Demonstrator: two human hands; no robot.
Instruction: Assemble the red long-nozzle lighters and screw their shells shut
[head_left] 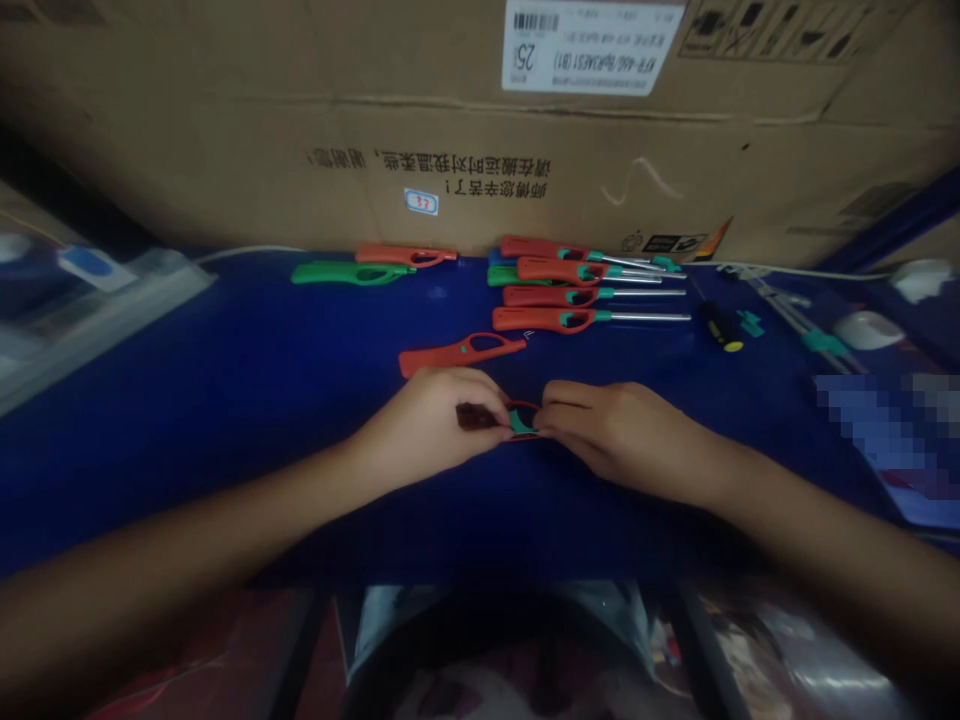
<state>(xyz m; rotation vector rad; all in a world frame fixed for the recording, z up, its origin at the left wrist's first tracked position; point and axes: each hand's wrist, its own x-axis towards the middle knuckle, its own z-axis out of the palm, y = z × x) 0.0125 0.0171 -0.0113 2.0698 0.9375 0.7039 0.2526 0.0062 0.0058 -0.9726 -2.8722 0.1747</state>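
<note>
Between my two hands is a red lighter casing (523, 405) with a green trigger (523, 421) in its loop. My left hand (450, 415) is closed on the handle end, thumb and fingers pinching near the trigger. My right hand (600, 425) pinches the other end of the loop, its fingertips against the green trigger's edge. Much of the casing is hidden under the fingers. Just beyond my left hand lies an orange-red casing half (450, 352) with a small metal piece at its tip.
Behind are several assembled long-neck lighters (555, 318), plus a green casing (345, 273) and an orange casing (405, 255). A screwdriver (720, 325) and small green parts (750, 322) lie at right. A cardboard box (262, 130) walls off the back of the blue table (247, 400).
</note>
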